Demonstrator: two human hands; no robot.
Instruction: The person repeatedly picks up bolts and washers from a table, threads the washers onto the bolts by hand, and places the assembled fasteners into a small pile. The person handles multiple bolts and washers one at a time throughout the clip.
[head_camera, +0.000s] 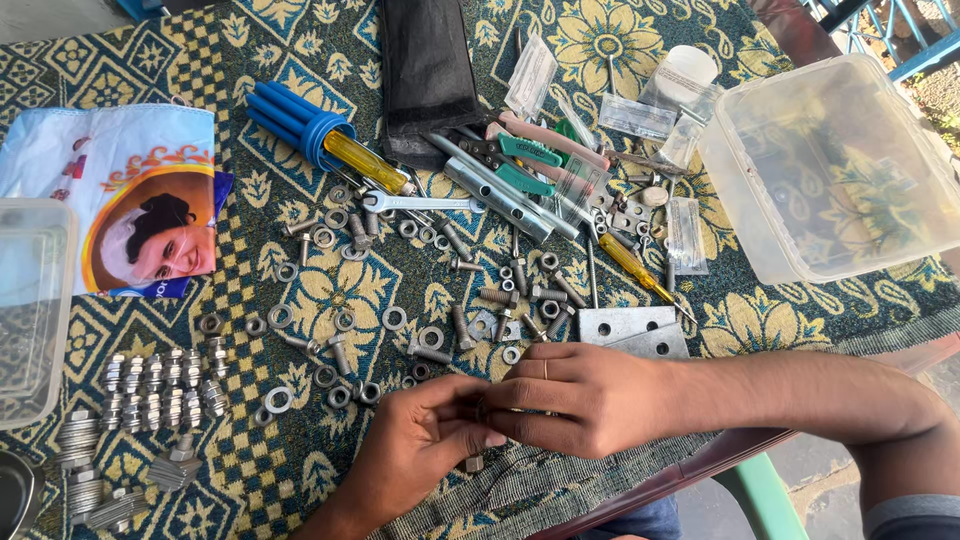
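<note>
1. The left hand (420, 450) and the right hand (570, 395) meet near the front edge of the table (250, 490), which is spread with a patterned blue, yellow and green cloth.
2. Both hands have their fingertips pinched together on one small metal part (481, 410), mostly hidden between them; what kind of part it is cannot be told. A thin ring sits on one right finger.
3. One short bolt (473, 463) lies on the cloth just under the left hand.
4. Towards the left edge stand two rows of assembled bolts with nuts (160, 390), about six to a row, grey and threaded.
5. Loose round steel washers and nuts (340, 320) are scattered across the middle, too many to count surely.
6. Two flat grey hinge plates (630, 325) lie just beyond the right hand.
7. One open-ended spanner (420, 203), one blue-handled screwdriver (320, 135) with an amber shaft grip, and one green-handled plier (520, 160) lie towards the far edge.
8. Two clear plastic boxes: one (830, 170) at the right edge, another (30, 300) at the left edge.
</note>
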